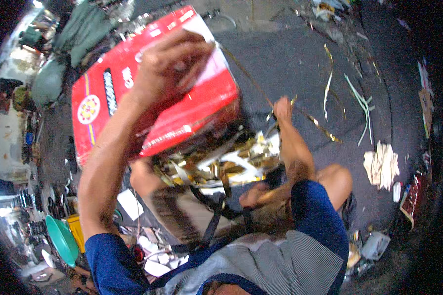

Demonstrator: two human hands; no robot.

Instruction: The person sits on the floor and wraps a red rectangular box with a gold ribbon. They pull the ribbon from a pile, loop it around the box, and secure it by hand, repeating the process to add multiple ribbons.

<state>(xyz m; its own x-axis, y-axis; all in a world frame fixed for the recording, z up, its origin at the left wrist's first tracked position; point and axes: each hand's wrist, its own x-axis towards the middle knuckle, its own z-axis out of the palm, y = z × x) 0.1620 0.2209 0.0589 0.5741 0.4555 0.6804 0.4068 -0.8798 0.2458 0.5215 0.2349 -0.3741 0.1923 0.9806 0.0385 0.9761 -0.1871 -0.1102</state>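
A long narrow gold strip [246,73] runs slantwise between my two hands. My left hand [174,61], smeared by motion, is raised over a red printed box [157,108] and closed, with the strip's upper end at its fingertips. Lower and to the right, my right hand [283,108] is closed on the same strip, whose tail [322,129] trails past it toward the dark floor. In front of my crossed legs lies a heap of shiny gold and white strips [231,160], partly hidden by the box and my right arm.
Loose strips [328,83] and pale green-white strips [364,105] lie on the dark floor [290,54] at right. Near them is a cream cloth glove [381,164]. At left stand a green basin [61,241] and a yellow container [77,233]; white scraps [157,258] lie beside my left leg.
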